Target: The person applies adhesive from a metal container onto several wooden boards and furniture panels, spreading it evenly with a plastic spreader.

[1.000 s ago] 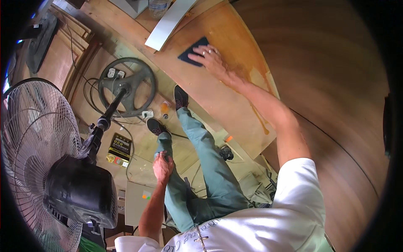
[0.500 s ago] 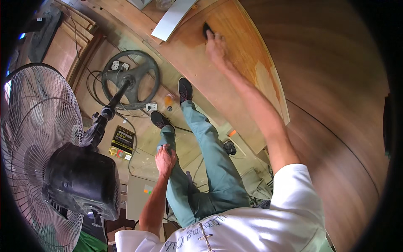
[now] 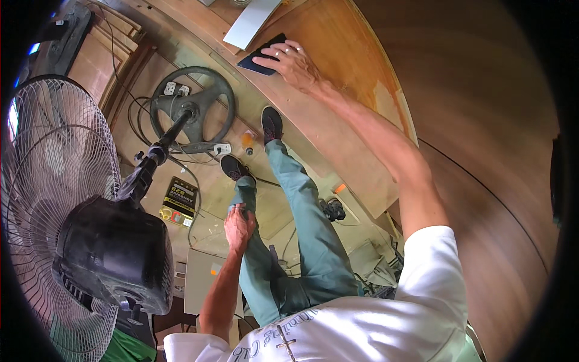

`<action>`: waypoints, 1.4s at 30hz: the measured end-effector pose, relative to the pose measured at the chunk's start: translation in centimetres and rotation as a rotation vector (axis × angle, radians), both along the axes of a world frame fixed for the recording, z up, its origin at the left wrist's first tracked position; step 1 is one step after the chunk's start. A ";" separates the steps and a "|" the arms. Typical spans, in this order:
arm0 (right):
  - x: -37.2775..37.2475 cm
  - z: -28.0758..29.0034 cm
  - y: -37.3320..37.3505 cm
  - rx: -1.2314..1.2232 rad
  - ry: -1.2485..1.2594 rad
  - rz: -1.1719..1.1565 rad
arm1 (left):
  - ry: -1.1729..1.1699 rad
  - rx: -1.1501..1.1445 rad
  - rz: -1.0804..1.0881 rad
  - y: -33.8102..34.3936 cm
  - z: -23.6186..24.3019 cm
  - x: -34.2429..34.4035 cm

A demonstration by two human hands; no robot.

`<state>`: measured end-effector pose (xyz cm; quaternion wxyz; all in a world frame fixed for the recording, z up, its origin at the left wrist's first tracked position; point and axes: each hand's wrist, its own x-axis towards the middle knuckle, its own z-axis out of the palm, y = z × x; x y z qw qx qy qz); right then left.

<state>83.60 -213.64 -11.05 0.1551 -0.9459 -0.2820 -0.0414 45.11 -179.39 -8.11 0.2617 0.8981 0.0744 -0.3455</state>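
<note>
My right hand grips a flat black spreader, its blade lying against the near-left edge of a large curved wooden panel. Fingers and thumb press over the upper side of the blade. A shiny amber coating covers the far part of the panel and ends in ragged patches along the right edge. The nearer part looks pale and dry. My left hand rests on my left knee, fingers draped over the trouser leg with nothing in them.
A white strip lies just beyond the spreader. At left stands a large fan with a dark wheel-shaped base. Cables, a white socket block, a small orange bottle and a black-and-yellow container are on the floor.
My right hand has drawn the spreader left and toward me, from the coated area to the panel's edge. The spreader's broad face now shows. My left hand stays on the knee.
</note>
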 end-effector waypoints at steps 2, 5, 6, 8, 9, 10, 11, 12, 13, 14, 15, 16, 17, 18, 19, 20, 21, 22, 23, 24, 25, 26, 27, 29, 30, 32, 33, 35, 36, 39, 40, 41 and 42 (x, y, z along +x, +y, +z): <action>0.9 -1.2 0.2 -0.037 -0.036 0.051 | 0.014 -0.002 0.007 -0.3 0.4 0.3; 1.7 -2.4 0.3 -0.054 -0.081 0.088 | 0.014 -0.005 0.002 -0.3 0.7 0.5; 1.9 -2.8 0.5 -0.057 -0.099 0.102 | 0.003 -0.011 -0.010 -0.2 0.7 0.6; 2.0 -3.4 0.5 -0.064 -0.098 0.096 | 0.025 -0.019 -0.006 -0.3 0.9 0.6; 1.9 -3.6 0.3 -0.074 -0.097 0.090 | 0.046 -0.029 -0.002 -0.5 0.9 0.7; 1.6 -3.8 0.5 -0.071 -0.095 0.090 | 0.048 -0.026 -0.002 -0.4 0.9 0.6; 1.1 -3.9 0.6 -0.061 -0.109 0.048 | 0.036 -0.023 -0.007 -0.4 0.7 0.7; 0.4 -3.9 0.6 -0.053 -0.123 0.005 | 0.023 -0.022 -0.012 -0.4 0.7 0.6; -0.5 -4.1 0.4 -0.056 -0.129 0.005 | 0.017 -0.026 -0.013 -0.5 0.7 0.8; -1.9 -4.0 -0.2 -0.025 -0.088 0.014 | 0.036 -0.025 -0.005 -0.8 0.8 0.8; -2.9 -3.9 -1.0 0.004 -0.047 0.024 | 0.054 -0.025 0.002 -1.2 0.9 0.9; -3.2 -3.2 -0.9 0.005 -0.054 0.031 | 0.047 -0.024 0.009 -1.0 1.2 0.9; -3.6 -2.5 -0.9 0.013 0.004 0.004 | 0.076 -0.018 0.024 -0.6 1.4 0.8; -4.0 -1.7 -0.9 0.021 0.063 -0.022 | 0.107 -0.012 0.040 -0.3 1.5 0.8; -3.7 -0.1 -0.6 0.039 0.047 -0.078 | 0.104 0.003 0.049 0.3 1.6 0.8; -3.6 0.2 -1.8 0.035 0.051 -0.076 | 0.086 -0.010 0.042 -0.1 1.4 0.7; -3.0 0.5 -2.7 0.004 0.056 -0.222 | 0.068 -0.020 0.035 -0.4 1.3 0.5; -2.6 0.4 -3.5 -0.028 0.058 -0.370 | 0.071 -0.025 0.037 -0.6 1.2 0.5; -2.8 0.2 -3.8 -0.107 0.061 -0.419 | 0.066 -0.013 0.021 -0.8 1.1 0.5; -3.3 0.0 -3.5 -0.111 0.060 -0.418 | 0.059 -0.002 0.005 -0.9 1.0 0.5; -3.8 0.0 -2.2 -0.137 0.099 -0.459 | 0.059 0.001 0.008 -0.8 1.0 0.6; -4.6 -0.4 -1.5 -0.173 0.146 -0.502 | 0.072 -0.007 0.013 -1.1 0.9 0.4; -5.3 -1.0 -0.4 -0.176 0.176 -0.529 | 0.084 -0.015 0.016 -1.4 0.9 0.2; -6.5 0.2 4.8 -0.182 0.225 -0.484 | 0.097 0.000 0.015 -0.3 0.9 -0.1; -6.8 1.1 6.4 -0.196 0.272 -0.440 | 0.112 0.006 0.013 0.1 0.9 -0.1; -6.9 1.3 6.5 -0.082 0.261 -0.357 | 0.093 0.005 0.004 -0.1 0.9 -0.3; -6.8 1.3 6.7 0.036 0.261 -0.268 | 0.084 0.010 -0.003 -0.1 0.8 -0.4; -5.8 1.1 5.7 0.033 0.148 -0.187 | 0.065 0.003 0.003 -0.5 1.0 -0.3; -4.9 0.9 5.1 0.028 0.041 -0.110 | 0.052 -0.007 0.007 -0.6 1.1 -0.4; -2.7 0.1 5.3 0.046 -0.007 -0.044 | 0.045 0.018 -0.012 -0.3 1.0 -0.7; -1.9 -0.4 5.3 0.056 -0.031 0.004 | 0.042 0.022 -0.009 -0.2 0.9 -0.8; -1.5 -0.9 5.4 0.049 -0.043 0.016 | 0.022 0.005 0.000 0.0 0.8 -1.0; -1.0 -1.3 5.6 0.051 -0.047 0.018 | 0.001 -0.012 0.008 0.0 0.7 -1.2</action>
